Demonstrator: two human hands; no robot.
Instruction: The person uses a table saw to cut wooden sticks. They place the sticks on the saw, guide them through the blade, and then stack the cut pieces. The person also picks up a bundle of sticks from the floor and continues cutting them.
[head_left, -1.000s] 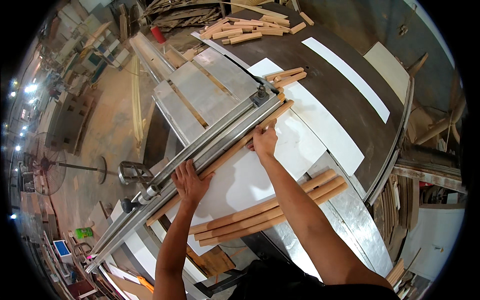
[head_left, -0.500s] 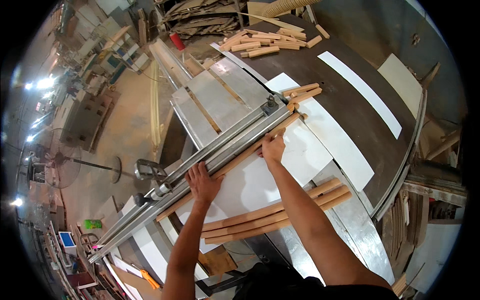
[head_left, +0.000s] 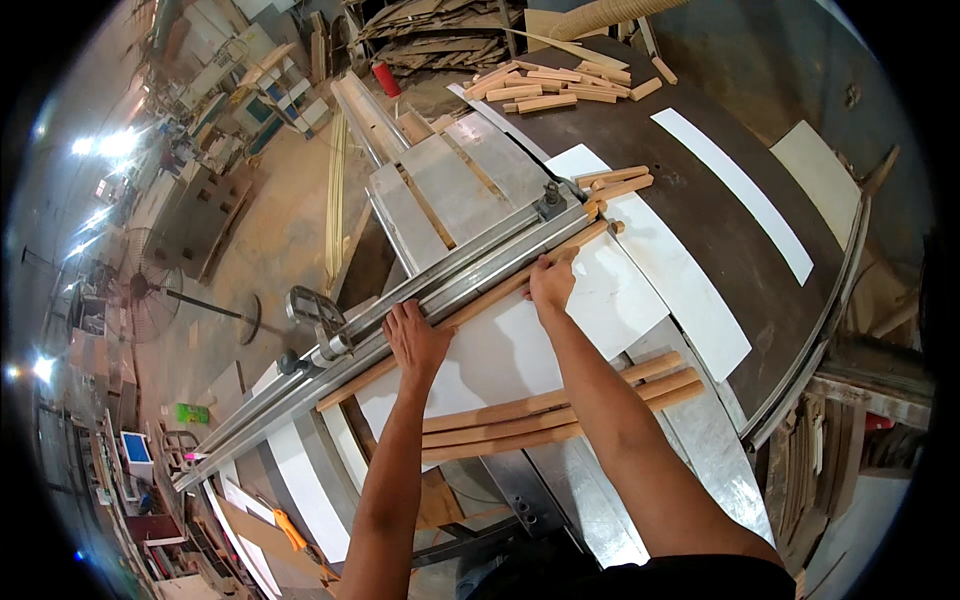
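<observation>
A long wooden strip (head_left: 490,302) lies along the near side of a metal fence (head_left: 470,284), running from lower left to upper right. My left hand (head_left: 418,340) reaches over it, fingertips on the fence and thumb against the strip, pressing the two together. Farther along, my right hand (head_left: 552,286) is closed around the strip near its far end, its fingers partly hidden. Beneath lies a white board (head_left: 490,365). Three slightly curved wooden strips (head_left: 510,432) rest closer to me, passing under my right forearm. Several short wooden pieces (head_left: 620,187) sit by the fence's far end.
On the brown tabletop (head_left: 690,210) lie a pile of wooden offcuts (head_left: 560,84) and a curved white strip (head_left: 740,190). A metal clamp (head_left: 318,318) stands beside the fence. A floor fan (head_left: 142,290) is at far left. An orange-handled tool (head_left: 290,530) lies at lower left.
The whole view has shifted slightly, the scene now sitting a little farther right. Both hands keep their places on the strip and fence.
</observation>
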